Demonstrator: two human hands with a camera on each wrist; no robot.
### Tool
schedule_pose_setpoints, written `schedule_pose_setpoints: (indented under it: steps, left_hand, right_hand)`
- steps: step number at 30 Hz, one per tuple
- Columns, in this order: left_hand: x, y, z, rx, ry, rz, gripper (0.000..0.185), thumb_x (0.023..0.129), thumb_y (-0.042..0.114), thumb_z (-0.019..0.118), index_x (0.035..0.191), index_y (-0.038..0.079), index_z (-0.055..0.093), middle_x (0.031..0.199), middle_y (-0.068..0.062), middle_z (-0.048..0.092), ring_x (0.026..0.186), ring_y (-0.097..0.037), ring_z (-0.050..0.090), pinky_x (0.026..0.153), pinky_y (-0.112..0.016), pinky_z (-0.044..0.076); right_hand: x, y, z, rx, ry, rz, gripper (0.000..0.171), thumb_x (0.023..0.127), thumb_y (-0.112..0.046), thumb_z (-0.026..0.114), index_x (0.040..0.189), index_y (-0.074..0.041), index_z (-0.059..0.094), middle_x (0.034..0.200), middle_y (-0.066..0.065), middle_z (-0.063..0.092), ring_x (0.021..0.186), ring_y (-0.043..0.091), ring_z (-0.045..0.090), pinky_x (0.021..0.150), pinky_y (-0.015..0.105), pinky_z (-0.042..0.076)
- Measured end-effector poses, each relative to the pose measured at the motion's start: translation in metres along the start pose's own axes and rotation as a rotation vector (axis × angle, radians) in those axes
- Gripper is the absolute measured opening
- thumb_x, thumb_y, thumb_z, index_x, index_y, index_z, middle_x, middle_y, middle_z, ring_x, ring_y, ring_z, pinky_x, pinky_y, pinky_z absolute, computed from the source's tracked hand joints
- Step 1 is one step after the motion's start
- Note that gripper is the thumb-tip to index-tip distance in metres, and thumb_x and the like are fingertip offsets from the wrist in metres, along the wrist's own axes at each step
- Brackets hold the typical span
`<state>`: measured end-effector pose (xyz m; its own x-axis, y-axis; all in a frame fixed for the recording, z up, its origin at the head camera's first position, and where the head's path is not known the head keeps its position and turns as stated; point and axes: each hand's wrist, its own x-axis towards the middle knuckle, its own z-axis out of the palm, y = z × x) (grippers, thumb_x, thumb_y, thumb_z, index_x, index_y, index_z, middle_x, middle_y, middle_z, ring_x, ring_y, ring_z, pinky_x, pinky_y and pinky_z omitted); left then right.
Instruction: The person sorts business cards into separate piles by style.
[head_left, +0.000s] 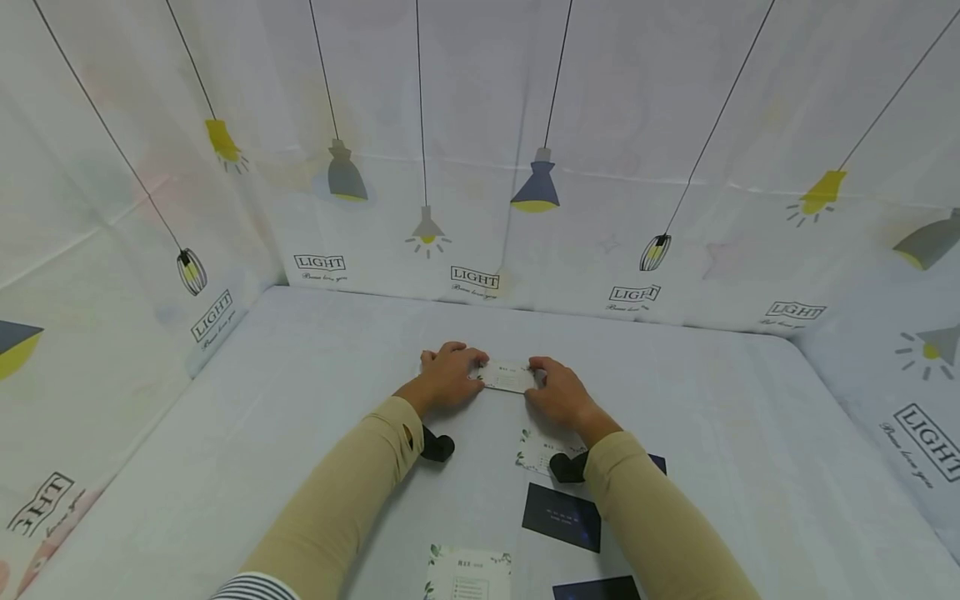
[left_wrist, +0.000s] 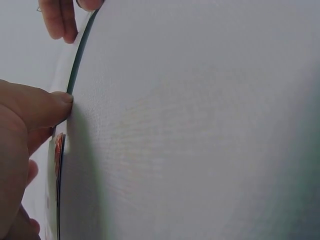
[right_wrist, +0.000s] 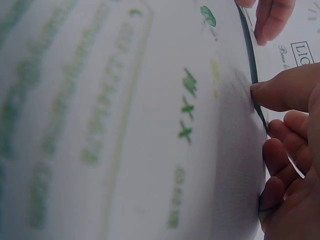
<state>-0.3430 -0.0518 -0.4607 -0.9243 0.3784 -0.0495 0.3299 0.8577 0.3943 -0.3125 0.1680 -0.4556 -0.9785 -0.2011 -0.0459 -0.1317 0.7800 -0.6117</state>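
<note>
A white business card (head_left: 507,376) with printed text and green leaf corners lies flat near the middle of the table, between both hands. The left hand (head_left: 448,377) pinches its left end, thumb on the near edge and fingers at the far edge. At its right end the right hand (head_left: 560,395) holds the card the same way. In the left wrist view the card (left_wrist: 79,57) appears edge-on, with a dark underside. Beside the left thumb (left_wrist: 52,107) is the edge of another card or stack (left_wrist: 58,165), mostly hidden in the head view.
Under the right forearm lies another white leaf-print card (head_left: 534,450), partly covered. Dark cards (head_left: 562,517) (head_left: 597,589) and a white printed card (head_left: 471,575) lie nearer on the white table (head_left: 360,333). Lamp-printed cloth walls (head_left: 480,233) stand around the table.
</note>
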Motion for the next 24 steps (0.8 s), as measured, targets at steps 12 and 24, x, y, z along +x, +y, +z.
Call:
schedule_pose_setpoints:
  steps: [12, 24]
  left_hand:
    - [-0.0016, 0.0028, -0.0021, -0.010, -0.004, -0.022, 0.044, 0.096, 0.033, 0.067, 0.138, 0.024, 0.059, 0.145, 0.001, 0.053, 0.143, -0.026, 0.030, 0.103, -0.059, 0.020]
    - [-0.0028, 0.0054, -0.0017, -0.006, 0.008, -0.013, 0.044, 0.096, 0.031, 0.067, 0.138, 0.022, 0.058, 0.145, -0.001, 0.052, 0.142, -0.027, 0.031, 0.103, -0.059, 0.020]
  right_hand:
    - [-0.0011, -0.0015, -0.0008, 0.006, 0.002, 0.007, 0.058, 0.093, -0.012, 0.059, 0.148, 0.001, 0.042, 0.148, 0.020, 0.046, 0.125, 0.035, 0.051, 0.106, 0.051, 0.036]
    - [-0.0009, 0.0009, 0.0004, 0.004, 0.008, 0.009, 0.058, 0.093, -0.013, 0.058, 0.147, 0.001, 0.043, 0.148, 0.019, 0.047, 0.125, 0.035, 0.052, 0.107, 0.051, 0.036]
